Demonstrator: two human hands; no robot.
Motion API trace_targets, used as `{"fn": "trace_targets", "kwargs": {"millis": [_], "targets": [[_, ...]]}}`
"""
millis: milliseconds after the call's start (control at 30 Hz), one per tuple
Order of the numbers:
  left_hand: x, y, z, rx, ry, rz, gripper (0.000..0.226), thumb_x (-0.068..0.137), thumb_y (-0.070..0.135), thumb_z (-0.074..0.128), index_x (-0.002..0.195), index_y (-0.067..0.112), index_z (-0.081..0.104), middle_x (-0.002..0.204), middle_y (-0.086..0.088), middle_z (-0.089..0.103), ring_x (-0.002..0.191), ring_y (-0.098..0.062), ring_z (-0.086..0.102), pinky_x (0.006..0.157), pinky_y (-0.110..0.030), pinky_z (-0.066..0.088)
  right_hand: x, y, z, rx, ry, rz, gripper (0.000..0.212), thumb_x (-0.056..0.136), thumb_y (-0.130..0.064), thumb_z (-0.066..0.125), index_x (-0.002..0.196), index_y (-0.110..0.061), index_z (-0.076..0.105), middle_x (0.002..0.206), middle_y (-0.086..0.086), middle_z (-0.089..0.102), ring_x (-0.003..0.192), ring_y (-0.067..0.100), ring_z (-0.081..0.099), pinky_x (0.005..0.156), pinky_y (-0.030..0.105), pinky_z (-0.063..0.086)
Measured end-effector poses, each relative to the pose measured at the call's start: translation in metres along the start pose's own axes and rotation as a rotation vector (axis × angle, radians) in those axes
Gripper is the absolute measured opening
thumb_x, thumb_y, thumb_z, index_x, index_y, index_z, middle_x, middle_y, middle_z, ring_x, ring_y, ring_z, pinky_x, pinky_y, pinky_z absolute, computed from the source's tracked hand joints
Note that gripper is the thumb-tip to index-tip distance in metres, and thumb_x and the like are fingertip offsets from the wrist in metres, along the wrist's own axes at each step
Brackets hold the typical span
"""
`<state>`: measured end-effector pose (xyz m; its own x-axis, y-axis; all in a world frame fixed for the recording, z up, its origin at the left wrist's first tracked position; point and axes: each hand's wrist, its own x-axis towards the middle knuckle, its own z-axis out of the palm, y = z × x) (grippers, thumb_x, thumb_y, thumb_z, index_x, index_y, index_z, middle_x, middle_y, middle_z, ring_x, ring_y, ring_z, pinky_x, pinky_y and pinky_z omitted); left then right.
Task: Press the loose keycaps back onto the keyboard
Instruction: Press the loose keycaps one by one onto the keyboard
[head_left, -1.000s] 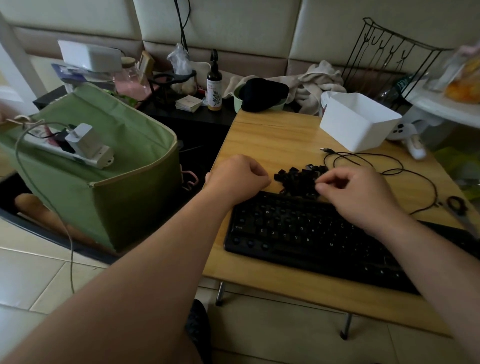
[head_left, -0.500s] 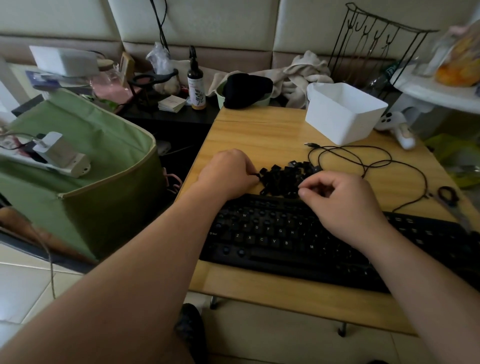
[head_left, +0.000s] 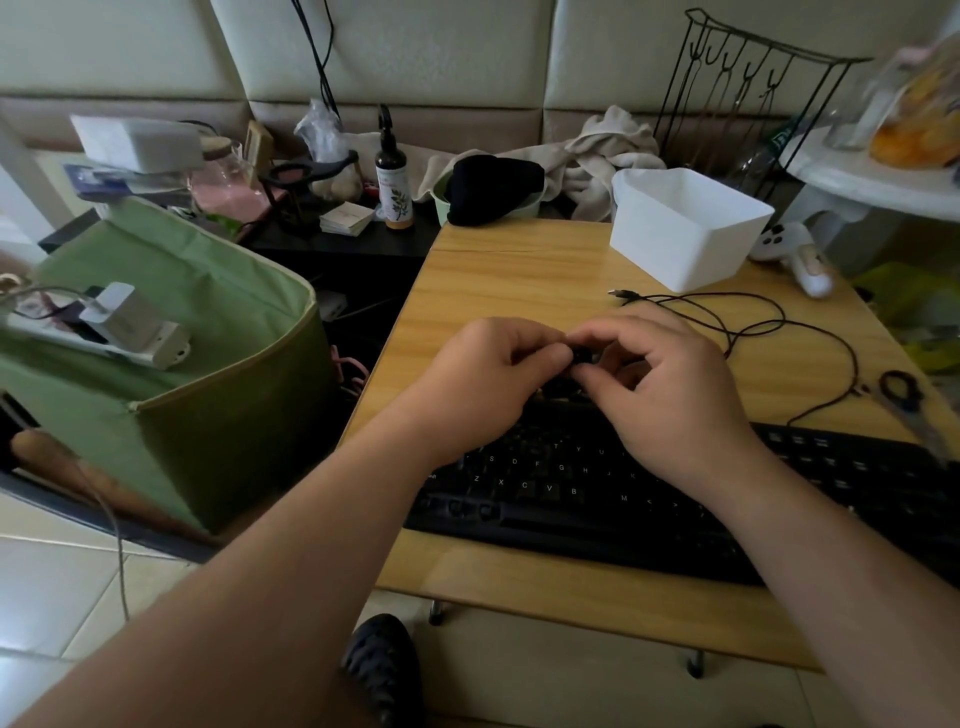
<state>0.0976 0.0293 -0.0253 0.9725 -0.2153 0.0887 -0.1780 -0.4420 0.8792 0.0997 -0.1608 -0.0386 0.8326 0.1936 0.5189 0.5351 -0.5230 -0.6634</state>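
A black keyboard (head_left: 597, 493) lies along the near edge of the wooden table (head_left: 519, 270). Above its top rows my left hand (head_left: 483, 379) and my right hand (head_left: 670, 395) meet fingertip to fingertip. Between them sits one small black keycap (head_left: 581, 355), pinched by fingers of both hands. The pile of loose keycaps (head_left: 558, 387) behind the keyboard is almost wholly hidden under my hands; only a dark sliver shows below the fingers.
A white plastic bin (head_left: 685, 228) stands at the back right of the table. A thin black cable (head_left: 753, 332) loops right of my hands, and scissors (head_left: 904, 400) lie near the right edge. A green fabric bin (head_left: 208, 364) stands left of the table.
Both hands came together over the keycap pile and now pinch a single keycap between them. The head camera moved closer and slightly right.
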Motion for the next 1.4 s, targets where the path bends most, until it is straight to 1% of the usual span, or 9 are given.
{"fn": "trace_targets", "kwargs": {"millis": [133, 267, 700, 800, 900, 1033, 1200, 1333, 1400], "targets": [[-0.004, 0.007, 0.001, -0.121, -0.034, -0.084, 0.029, 0.107, 0.037, 0.054, 0.092, 0.029, 0.077, 0.079, 0.002, 0.065, 0.068, -0.01, 0.055, 0.062, -0.022, 0.045, -0.002, -0.005, -0.001, 0.0, 0.047, -0.013, 0.035, 0.081, -0.013, 0.086, 0.112, -0.027, 0.076, 0.099, -0.014, 0.066, 0.093, 0.005, 0.064, 0.08, 0.016, 0.05], [-0.006, 0.014, 0.003, -0.205, -0.054, -0.102, 0.035, 0.109, 0.033, 0.051, 0.081, 0.027, 0.073, 0.072, 0.005, 0.059, 0.053, 0.002, 0.045, 0.051, -0.011, 0.038, -0.004, -0.008, -0.004, -0.02, 0.092, -0.059, 0.032, 0.081, -0.014, 0.087, 0.11, -0.023, 0.077, 0.099, -0.016, 0.067, 0.093, 0.0, 0.063, 0.081, 0.011, 0.047], [-0.008, 0.017, 0.001, -0.286, -0.098, -0.107, 0.021, 0.106, 0.021, 0.057, 0.116, 0.018, 0.075, 0.077, 0.021, 0.072, 0.07, 0.012, 0.061, 0.063, -0.005, 0.045, -0.007, -0.006, -0.007, 0.047, 0.053, -0.061, 0.033, 0.091, -0.007, 0.075, 0.121, -0.022, 0.074, 0.11, -0.011, 0.065, 0.104, 0.005, 0.063, 0.088, 0.013, 0.049], [-0.007, 0.016, -0.001, -0.283, -0.08, -0.133, 0.019, 0.104, 0.028, 0.061, 0.11, 0.023, 0.079, 0.079, 0.018, 0.071, 0.073, 0.006, 0.059, 0.068, -0.013, 0.046, -0.006, -0.008, -0.009, 0.058, 0.111, -0.025, 0.027, 0.09, -0.013, 0.078, 0.113, -0.026, 0.075, 0.102, -0.015, 0.069, 0.093, 0.006, 0.067, 0.08, 0.017, 0.055], [-0.006, 0.014, -0.003, -0.262, -0.091, -0.14, 0.015, 0.101, 0.026, 0.066, 0.105, 0.021, 0.08, 0.091, 0.007, 0.074, 0.08, 0.0, 0.062, 0.079, -0.021, 0.048, -0.005, -0.011, -0.01, 0.058, 0.115, -0.027, 0.023, 0.092, -0.009, 0.076, 0.103, -0.029, 0.073, 0.099, -0.022, 0.068, 0.092, -0.003, 0.065, 0.079, 0.007, 0.048], [-0.006, 0.013, -0.006, -0.26, -0.087, -0.141, 0.015, 0.1, 0.018, 0.066, 0.104, 0.015, 0.08, 0.081, 0.014, 0.073, 0.072, 0.009, 0.063, 0.067, -0.007, 0.046, -0.004, -0.012, -0.01, 0.023, 0.047, -0.056, 0.021, 0.09, -0.011, 0.078, 0.103, -0.026, 0.077, 0.101, -0.02, 0.068, 0.097, -0.001, 0.063, 0.083, 0.009, 0.046], [-0.006, 0.01, -0.011, -0.15, -0.026, -0.135, 0.025, 0.102, 0.034, 0.062, 0.098, 0.019, 0.082, 0.068, 0.025, 0.067, 0.068, 0.015, 0.058, 0.059, -0.001, 0.039, -0.001, -0.015, -0.01, -0.07, 0.055, -0.099, 0.023, 0.083, -0.018, 0.085, 0.102, -0.028, 0.078, 0.098, -0.018, 0.068, 0.093, 0.001, 0.064, 0.081, 0.016, 0.051], [-0.008, 0.007, -0.016, -0.065, 0.048, -0.091, 0.022, 0.099, 0.042, 0.066, 0.093, 0.029, 0.084, 0.083, 0.013, 0.077, 0.081, 0.005, 0.067, 0.072, -0.02, 0.053, 0.004, -0.02, -0.005, -0.212, 0.053, -0.157, 0.018, 0.084, -0.024, 0.085, 0.1, -0.019, 0.081, 0.094, -0.006, 0.073, 0.08, 0.01, 0.064, 0.072, 0.032, 0.056], [-0.011, 0.006, -0.02, -0.026, 0.071, -0.094, 0.023, 0.097, 0.044, 0.067, 0.088, 0.031, 0.083, 0.067, 0.002, 0.071, 0.064, -0.007, 0.062, 0.062, -0.035, 0.051, 0.007, -0.026, -0.002, -0.294, 0.03, -0.208, 0.019, 0.084, -0.029, 0.084, 0.099, -0.018, 0.081, 0.09, -0.002, 0.074, 0.077, 0.016, 0.066, 0.068, 0.035, 0.056]]}}
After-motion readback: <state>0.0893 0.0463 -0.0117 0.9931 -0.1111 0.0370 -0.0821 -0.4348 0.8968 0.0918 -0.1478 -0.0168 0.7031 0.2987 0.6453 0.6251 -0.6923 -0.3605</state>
